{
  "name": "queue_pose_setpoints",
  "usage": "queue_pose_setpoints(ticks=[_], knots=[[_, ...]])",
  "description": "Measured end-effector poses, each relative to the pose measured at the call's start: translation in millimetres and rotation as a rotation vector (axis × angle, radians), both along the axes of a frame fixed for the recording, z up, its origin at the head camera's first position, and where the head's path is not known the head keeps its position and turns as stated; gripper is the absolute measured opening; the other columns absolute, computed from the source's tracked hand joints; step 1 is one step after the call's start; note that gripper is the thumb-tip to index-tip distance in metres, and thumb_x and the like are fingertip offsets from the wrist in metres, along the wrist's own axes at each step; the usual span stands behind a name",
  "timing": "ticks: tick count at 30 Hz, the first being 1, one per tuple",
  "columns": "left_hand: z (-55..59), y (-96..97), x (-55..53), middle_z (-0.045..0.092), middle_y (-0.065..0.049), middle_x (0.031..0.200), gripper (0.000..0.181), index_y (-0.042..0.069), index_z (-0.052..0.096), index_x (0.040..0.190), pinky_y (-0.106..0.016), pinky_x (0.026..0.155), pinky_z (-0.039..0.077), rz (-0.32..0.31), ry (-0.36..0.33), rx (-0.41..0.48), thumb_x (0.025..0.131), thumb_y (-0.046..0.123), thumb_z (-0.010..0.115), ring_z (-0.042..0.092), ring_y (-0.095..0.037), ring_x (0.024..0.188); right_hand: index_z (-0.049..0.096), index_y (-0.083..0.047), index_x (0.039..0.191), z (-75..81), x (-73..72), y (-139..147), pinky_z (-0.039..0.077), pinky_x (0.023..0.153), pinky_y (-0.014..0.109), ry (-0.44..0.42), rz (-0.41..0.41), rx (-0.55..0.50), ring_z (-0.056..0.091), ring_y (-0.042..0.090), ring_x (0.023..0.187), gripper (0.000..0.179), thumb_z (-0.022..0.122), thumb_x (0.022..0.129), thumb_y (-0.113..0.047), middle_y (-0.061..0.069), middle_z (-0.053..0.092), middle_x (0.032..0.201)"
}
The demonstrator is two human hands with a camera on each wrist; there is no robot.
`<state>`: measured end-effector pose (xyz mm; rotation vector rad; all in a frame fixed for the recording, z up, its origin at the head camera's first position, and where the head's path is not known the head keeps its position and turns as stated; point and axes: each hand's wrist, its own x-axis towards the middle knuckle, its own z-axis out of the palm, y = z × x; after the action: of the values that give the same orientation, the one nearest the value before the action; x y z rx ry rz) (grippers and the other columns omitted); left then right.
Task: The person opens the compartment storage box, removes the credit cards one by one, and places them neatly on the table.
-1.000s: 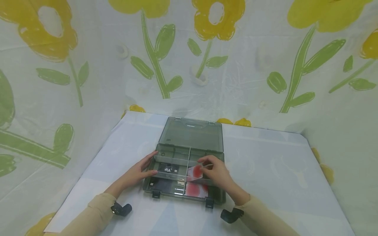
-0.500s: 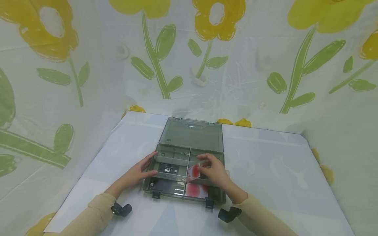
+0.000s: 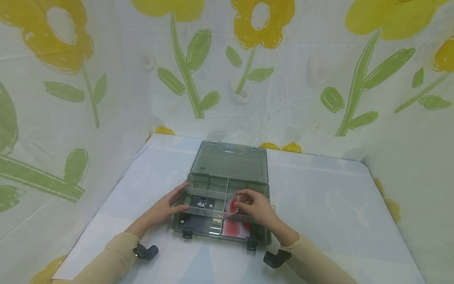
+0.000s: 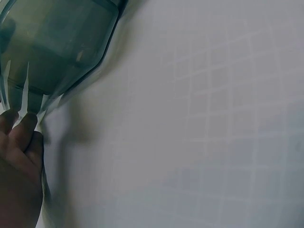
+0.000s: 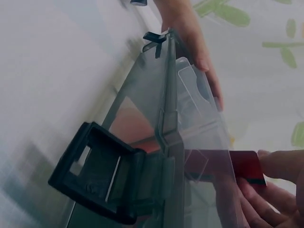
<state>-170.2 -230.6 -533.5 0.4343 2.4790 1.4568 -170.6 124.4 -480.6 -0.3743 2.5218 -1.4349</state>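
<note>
A translucent grey-green compartment box (image 3: 260,234) lies on the table with its lid (image 3: 230,161) folded back. My right hand (image 3: 259,207) pinches a red-and-white card (image 3: 231,205) between thumb and fingers, tilted, at the middle right compartment. In the right wrist view the card (image 5: 248,167) shows as dark red, its lower part behind the clear wall. My left hand (image 3: 170,203) rests on the box's left rim, fingers extended. A black card marked "Vip" (image 3: 201,202) lies in the middle left compartment. Another red-and-white card (image 3: 235,229) is in the front right one, a dark card (image 3: 193,221) in the front left.
Two dark latches, left (image 3: 187,234) and right (image 3: 251,244), hang from the box's front edge. The pale table (image 3: 319,205) ends at a flower-patterned curtain (image 3: 291,98) behind and at the sides. Clear dividers (image 3: 205,193) stand upright inside the box.
My right hand has shifted slightly left with the pinched card, and less of the card's face shows. The left hand and the box have stayed in place.
</note>
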Motion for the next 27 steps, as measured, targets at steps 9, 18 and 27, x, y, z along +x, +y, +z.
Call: queue_pose_setpoints(ticks=[9, 18, 27], knots=[[0.1, 0.6, 1.1, 0.016, -0.013, 0.169, 0.082, 0.024, 0.026, 0.162, -0.056, 0.122, 0.02, 0.002, 0.001, 0.002, 0.096, 0.033, 0.073, 0.019, -0.044, 0.151, 0.063, -0.011, 0.132, -1.7, -1.1, 1, 0.057, 0.07, 0.032, -0.002, 0.06, 0.069, 0.067, 0.011, 0.082, 0.046, 0.077, 0.091, -0.03, -0.004, 0.074, 0.091], [0.3, 0.9, 0.7, 0.016, -0.013, 0.169, 0.082, 0.024, 0.026, 0.163, -0.056, 0.122, 0.02, 0.004, -0.001, 0.005, 0.096, 0.033, 0.073, 0.018, -0.044, 0.152, 0.062, -0.01, 0.131, 1.1, 0.1, 4, 0.058, 0.07, 0.031, -0.001, 0.063, 0.064, 0.067, 0.013, 0.083, 0.039, 0.072, 0.094, -0.018, -0.002, 0.072, 0.093], [0.7, 0.6, 0.6, 0.016, -0.013, 0.169, 0.082, 0.023, 0.026, 0.162, -0.056, 0.122, 0.02, -0.004, 0.006, 0.006, 0.096, 0.031, 0.073, 0.018, -0.044, 0.152, 0.064, -0.015, 0.128, 1.3, -0.1, 10, 0.061, 0.072, 0.033, -0.006, -0.006, 0.058, 0.066, 0.015, 0.081, 0.035, 0.073, 0.094, -0.014, 0.0, 0.07, 0.093]])
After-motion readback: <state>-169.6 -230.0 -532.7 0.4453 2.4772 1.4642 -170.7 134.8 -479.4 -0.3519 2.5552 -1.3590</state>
